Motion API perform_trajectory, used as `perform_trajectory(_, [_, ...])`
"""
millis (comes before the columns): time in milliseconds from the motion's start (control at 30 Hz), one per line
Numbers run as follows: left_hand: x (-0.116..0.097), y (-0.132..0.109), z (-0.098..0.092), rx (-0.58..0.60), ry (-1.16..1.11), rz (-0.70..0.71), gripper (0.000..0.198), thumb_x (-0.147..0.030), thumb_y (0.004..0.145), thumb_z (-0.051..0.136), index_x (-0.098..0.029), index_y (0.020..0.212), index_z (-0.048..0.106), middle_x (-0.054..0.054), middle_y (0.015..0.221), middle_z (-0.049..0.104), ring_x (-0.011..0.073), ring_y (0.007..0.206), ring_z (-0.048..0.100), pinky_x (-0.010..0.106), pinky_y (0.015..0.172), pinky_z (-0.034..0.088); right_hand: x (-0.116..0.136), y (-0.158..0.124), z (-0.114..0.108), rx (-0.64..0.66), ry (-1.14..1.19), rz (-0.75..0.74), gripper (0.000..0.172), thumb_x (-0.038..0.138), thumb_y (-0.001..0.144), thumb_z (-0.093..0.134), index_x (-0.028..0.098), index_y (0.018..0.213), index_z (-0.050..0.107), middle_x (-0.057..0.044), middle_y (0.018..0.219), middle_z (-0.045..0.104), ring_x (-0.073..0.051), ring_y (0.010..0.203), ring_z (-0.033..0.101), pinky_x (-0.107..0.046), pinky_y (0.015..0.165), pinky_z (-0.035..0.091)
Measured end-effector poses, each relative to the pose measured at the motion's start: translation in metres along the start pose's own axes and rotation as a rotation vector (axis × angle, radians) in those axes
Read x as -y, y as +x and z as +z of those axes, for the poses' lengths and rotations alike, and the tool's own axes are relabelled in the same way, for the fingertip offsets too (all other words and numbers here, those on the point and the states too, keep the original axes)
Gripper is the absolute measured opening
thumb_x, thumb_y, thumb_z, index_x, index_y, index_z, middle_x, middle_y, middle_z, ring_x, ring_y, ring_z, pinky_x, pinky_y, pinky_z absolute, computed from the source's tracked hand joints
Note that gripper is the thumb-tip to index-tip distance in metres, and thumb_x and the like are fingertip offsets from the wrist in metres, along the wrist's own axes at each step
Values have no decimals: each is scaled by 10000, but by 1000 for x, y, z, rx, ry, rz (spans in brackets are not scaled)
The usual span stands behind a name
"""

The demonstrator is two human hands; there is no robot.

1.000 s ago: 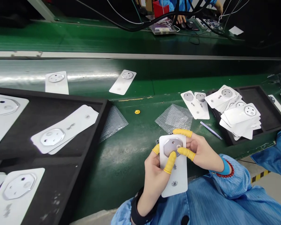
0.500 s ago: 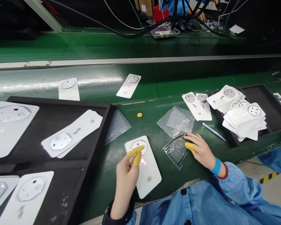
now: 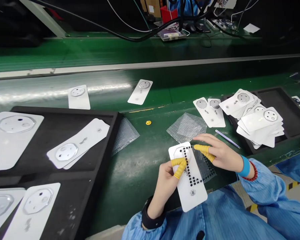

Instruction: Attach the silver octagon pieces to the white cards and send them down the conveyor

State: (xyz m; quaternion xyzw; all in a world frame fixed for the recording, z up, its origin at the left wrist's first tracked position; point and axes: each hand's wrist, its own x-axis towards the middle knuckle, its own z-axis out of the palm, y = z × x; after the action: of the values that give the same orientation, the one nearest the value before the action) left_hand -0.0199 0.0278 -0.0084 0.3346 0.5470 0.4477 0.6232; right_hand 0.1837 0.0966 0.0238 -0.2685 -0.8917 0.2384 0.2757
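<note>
A white card [image 3: 193, 190] with an octagonal metal plate lies near the bench's front edge. A clear film sheet [image 3: 205, 166] edged with black dots lies partly over the card's top. My left hand [image 3: 168, 178], with yellow finger cots, presses thumb and forefinger on the card beside the plate. My right hand [image 3: 216, 151] lies flat with fingers stretched out on the clear film, holding it against the card.
A black tray [image 3: 100, 156] at left holds several white cards. Another black tray [image 3: 287, 123] at right holds a fanned stack [image 3: 258, 128]. Bubble wrap [image 3: 186, 126], tweezers [image 3: 227, 138], a yellow cot [image 3: 148, 122] and two cards [image 3: 210, 111] lie on the green bench. Two cards sit on the conveyor [image 3: 40, 90].
My left hand slid the card right, back in front of me. My right hand dragged the dotted film from the bench onto the card's top.
</note>
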Motion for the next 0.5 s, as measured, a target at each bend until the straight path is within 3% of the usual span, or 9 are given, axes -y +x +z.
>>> perform_trajectory(100, [4, -1, 3, -30, -44, 2, 295, -438, 638, 810, -153, 707, 788, 59, 633, 735, 177, 575, 625, 264, 558, 505, 9, 2, 22, -137, 124, 66, 175, 143, 925, 574, 177, 1078, 652, -122, 1096, 673, -212, 1020, 650, -394, 862, 592])
perform_trajectory(200, [8, -1, 2, -56, -62, 11, 289, -431, 623, 816, -151, 688, 785, 39, 588, 706, 169, 563, 606, 252, 545, 493, 19, 2, 41, -159, 168, 83, 124, 177, 949, 547, 158, 997, 660, -101, 1000, 687, -178, 899, 683, -317, 778, 613])
perform_trajectory(367, [20, 2, -2, -148, -44, 48, 304, -434, 648, 769, -144, 562, 742, 4, 494, 637, 110, 471, 492, 214, 482, 404, 26, 1, 52, -103, -152, -3, 279, 98, 974, 403, 107, 869, 662, -140, 960, 699, -201, 838, 682, -314, 678, 613])
perform_trajectory(433, [22, 4, -1, -169, -25, 53, 278, -398, 660, 754, -140, 557, 736, 6, 514, 650, 112, 487, 496, 214, 491, 395, 28, 0, 55, -121, -280, -57, 331, 60, 961, 372, 109, 801, 658, -149, 935, 707, -199, 767, 672, -314, 609, 595])
perform_trajectory(500, [23, 6, 2, -178, -2, 49, 253, -366, 671, 738, -136, 568, 737, 9, 529, 661, 114, 486, 500, 218, 494, 393, 28, -1, 60, -158, -330, -126, 350, 38, 947, 374, 120, 743, 646, -151, 927, 716, -195, 737, 665, -331, 633, 592])
